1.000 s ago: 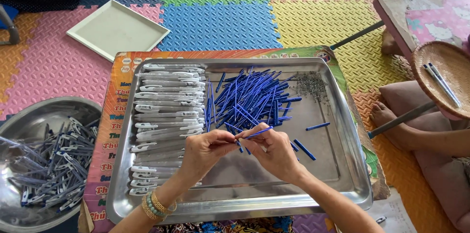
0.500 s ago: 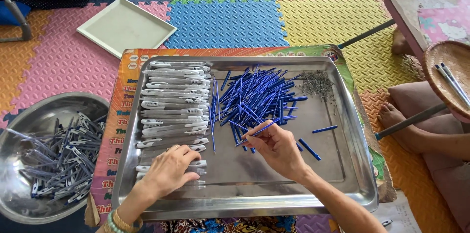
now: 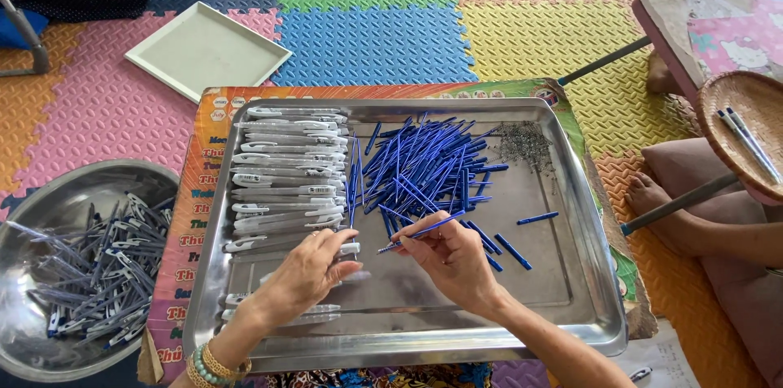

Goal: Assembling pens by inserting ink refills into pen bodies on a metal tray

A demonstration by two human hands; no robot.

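Observation:
A large steel tray (image 3: 571, 274) holds a row of white pen barrels (image 3: 285, 168) on its left and a heap of blue pen refills (image 3: 424, 168) in its middle. My right hand (image 3: 453, 261) pinches one blue refill (image 3: 420, 231), which points up and to the right. Over the near end of the barrel row, my left hand (image 3: 306, 274) closes its fingers on a white pen barrel (image 3: 347, 249). A small pile of tiny grey springs (image 3: 526, 143) lies at the tray's far right.
A round steel bowl (image 3: 49, 192) with several assembled pens sits at the left. A white square tray (image 3: 208, 49) lies on the coloured foam mats. A woven basket (image 3: 738, 123) with pens rests on a low pink table at the right, beside another person's legs (image 3: 718, 225).
My hands were together assembling a pen. The left hand then dropped to the barrel row and now grips a barrel. The right hand has picked up a blue refill.

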